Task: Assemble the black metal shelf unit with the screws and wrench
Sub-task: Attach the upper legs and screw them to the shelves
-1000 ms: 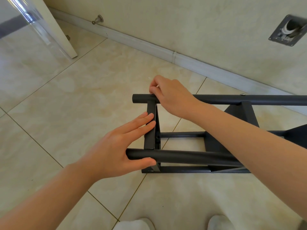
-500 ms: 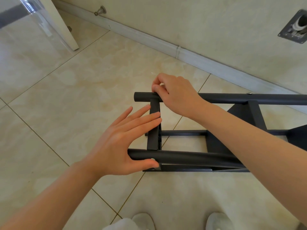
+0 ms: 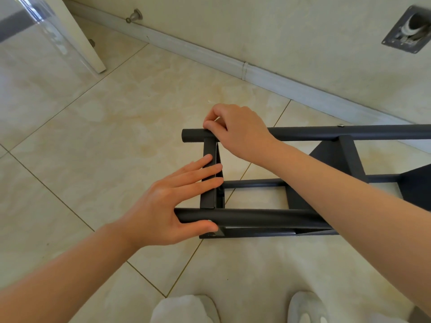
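The black metal shelf unit lies on its side on the tiled floor, its round posts running left to right. My left hand lies with straight fingers against the end shelf panel, thumb under the near post. My right hand sits on top of the far post near its left end, thumb and forefinger pinching something small that I cannot make out. A screw head shows on the far post further right. No wrench is in view.
The wall's white baseboard runs just behind the unit. A white door and a doorstop are at the upper left. A metal wall plate is at the upper right. My two shoes are at the bottom edge.
My left hand's fingers slid slightly up the end panel. My right hand stayed on the far post's end, its fingertips shifting a little. The view moved slightly.
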The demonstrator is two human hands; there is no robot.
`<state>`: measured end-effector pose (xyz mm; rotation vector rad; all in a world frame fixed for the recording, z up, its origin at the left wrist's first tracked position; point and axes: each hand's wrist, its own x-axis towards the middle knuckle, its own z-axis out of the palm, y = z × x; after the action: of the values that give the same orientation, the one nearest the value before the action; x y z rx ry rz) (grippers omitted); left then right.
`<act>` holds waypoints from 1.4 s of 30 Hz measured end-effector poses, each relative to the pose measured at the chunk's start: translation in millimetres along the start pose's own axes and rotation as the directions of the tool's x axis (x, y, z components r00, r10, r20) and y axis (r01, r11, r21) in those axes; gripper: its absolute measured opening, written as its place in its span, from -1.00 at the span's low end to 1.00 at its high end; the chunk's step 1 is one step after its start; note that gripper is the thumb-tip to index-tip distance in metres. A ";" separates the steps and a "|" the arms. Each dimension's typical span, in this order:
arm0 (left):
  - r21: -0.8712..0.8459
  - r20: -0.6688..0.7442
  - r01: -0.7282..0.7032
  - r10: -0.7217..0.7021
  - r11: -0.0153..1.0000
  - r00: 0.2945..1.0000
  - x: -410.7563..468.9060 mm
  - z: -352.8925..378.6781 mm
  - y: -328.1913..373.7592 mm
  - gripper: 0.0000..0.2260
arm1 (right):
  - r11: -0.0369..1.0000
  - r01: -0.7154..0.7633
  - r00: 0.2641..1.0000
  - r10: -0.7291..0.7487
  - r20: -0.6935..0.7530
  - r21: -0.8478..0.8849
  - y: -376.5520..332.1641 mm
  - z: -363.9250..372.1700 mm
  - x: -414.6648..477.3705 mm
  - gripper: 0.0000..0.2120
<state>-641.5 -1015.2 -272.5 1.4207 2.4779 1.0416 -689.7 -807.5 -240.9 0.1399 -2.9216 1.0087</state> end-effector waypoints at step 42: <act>-0.042 0.007 0.005 -0.004 0.999 1.000 -8.3 8.6 -2.3 -0.42 | 0.843 -0.365 0.763 0.027 0.646 0.396 27.9 22.5 -58.5 -0.93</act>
<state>-635.1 -1018.2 -282.3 1.4039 2.4381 1.0795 -634.7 -795.4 -280.1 0.2071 -3.1650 2.1334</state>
